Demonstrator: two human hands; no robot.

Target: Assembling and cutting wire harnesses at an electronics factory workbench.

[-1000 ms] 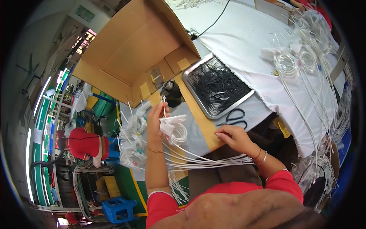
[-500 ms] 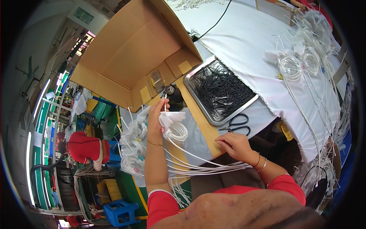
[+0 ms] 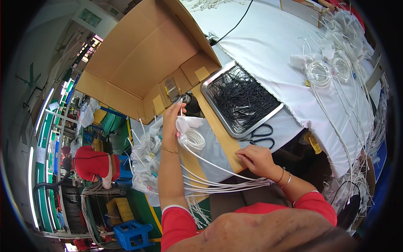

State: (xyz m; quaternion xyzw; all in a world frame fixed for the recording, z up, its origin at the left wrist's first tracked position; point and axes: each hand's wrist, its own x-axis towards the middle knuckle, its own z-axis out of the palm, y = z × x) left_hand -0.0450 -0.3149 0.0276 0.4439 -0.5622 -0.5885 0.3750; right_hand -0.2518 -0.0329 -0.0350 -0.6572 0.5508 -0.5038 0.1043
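Left hand [image 3: 172, 119] shifted nearer black metal-nozzled heat gun [image 3: 193, 107]; grip pinched coiled white cable [image 3: 195, 139] near its end, coil right of wrist. Right hand [image 3: 259, 160]: couldn't tell.

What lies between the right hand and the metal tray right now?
Black-handled scissors lie between the right hand and the metal tray, as the head view shows.

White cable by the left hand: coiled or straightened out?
Partly coiled: the white cable shows round loops near the left hand, then trails rightward.
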